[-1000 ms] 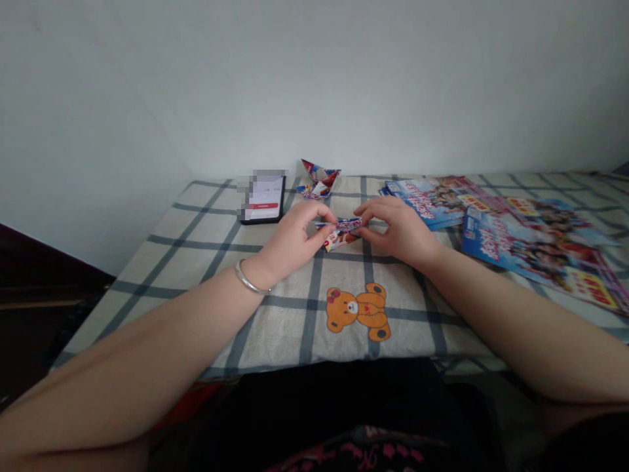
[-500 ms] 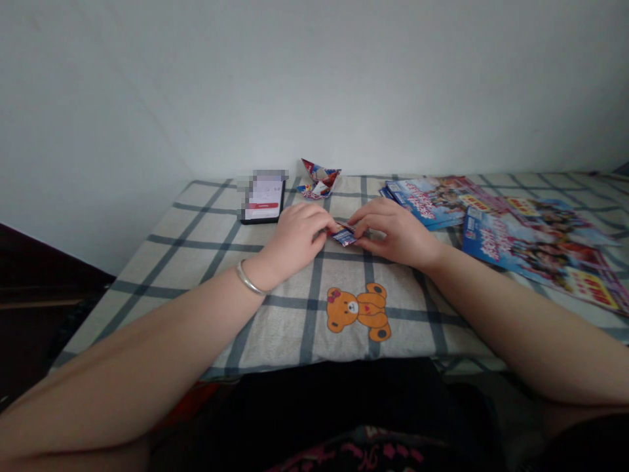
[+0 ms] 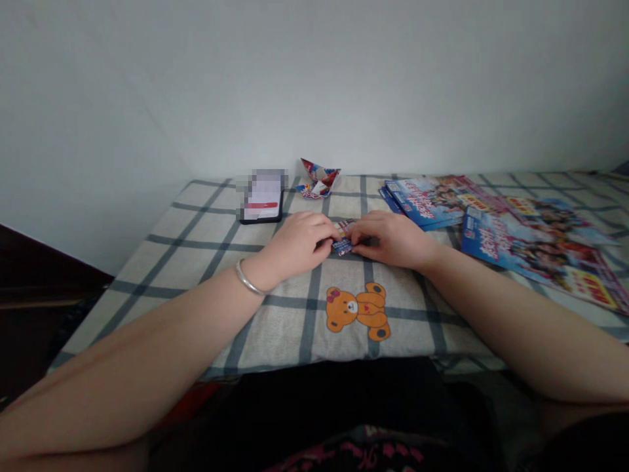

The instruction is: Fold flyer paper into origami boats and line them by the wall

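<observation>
A small folded piece of colourful printed paper (image 3: 343,238) lies on the checked cloth (image 3: 196,242), between both my hands. My left hand (image 3: 297,244), with a silver bangle on its wrist, has its fingers curled and pinching the paper's left side. My right hand (image 3: 390,238) presses down on the paper's right side with closed fingers. Most of the paper is hidden under my fingers.
A phone (image 3: 262,198) with a lit screen lies at the back left. A folded paper boat (image 3: 318,179) stands against the wall. Colourful printed magazines (image 3: 521,233) are spread at the right. An orange bear print (image 3: 360,310) marks the cloth near the front edge.
A second ago both hands held the folded paper a little above the cloth. They have lowered it and now press it flat, closer together.
</observation>
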The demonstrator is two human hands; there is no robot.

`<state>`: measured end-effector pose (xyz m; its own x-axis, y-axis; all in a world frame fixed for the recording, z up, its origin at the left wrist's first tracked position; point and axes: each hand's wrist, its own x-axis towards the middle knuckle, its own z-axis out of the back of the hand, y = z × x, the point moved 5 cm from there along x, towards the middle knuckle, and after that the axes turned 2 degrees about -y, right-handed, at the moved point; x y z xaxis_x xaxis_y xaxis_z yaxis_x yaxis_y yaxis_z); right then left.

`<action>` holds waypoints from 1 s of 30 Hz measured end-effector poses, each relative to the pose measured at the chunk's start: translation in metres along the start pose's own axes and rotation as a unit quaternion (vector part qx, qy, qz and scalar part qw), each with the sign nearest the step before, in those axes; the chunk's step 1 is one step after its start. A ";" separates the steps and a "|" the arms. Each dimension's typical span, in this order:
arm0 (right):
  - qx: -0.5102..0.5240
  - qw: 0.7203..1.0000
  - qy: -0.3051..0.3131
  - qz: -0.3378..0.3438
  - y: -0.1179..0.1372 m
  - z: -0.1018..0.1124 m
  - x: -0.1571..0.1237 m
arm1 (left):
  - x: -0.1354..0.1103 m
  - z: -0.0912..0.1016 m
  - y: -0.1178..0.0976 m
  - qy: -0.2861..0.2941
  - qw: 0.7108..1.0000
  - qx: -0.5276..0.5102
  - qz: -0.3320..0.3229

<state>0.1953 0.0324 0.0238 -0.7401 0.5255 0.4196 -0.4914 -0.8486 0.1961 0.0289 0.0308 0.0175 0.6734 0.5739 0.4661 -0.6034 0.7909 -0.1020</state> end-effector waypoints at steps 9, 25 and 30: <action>-0.012 0.998 0.026 -0.048 -0.003 -0.004 0.000 | -0.001 0.001 -0.013 0.019 0.997 0.055 -0.041; -0.031 0.999 0.021 -0.028 -0.009 -0.004 -0.004 | 0.001 0.000 -0.012 0.033 0.996 0.087 -0.012; -0.061 0.998 0.001 -0.035 -0.014 -0.007 -0.006 | 0.000 -0.001 -0.010 0.036 0.996 0.083 0.005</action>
<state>0.2033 0.0410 0.0120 -0.7031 0.5826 0.4077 -0.5931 -0.7968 0.1158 0.0353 0.0227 0.0176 0.6918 0.6001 0.4017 -0.6686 0.7424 0.0423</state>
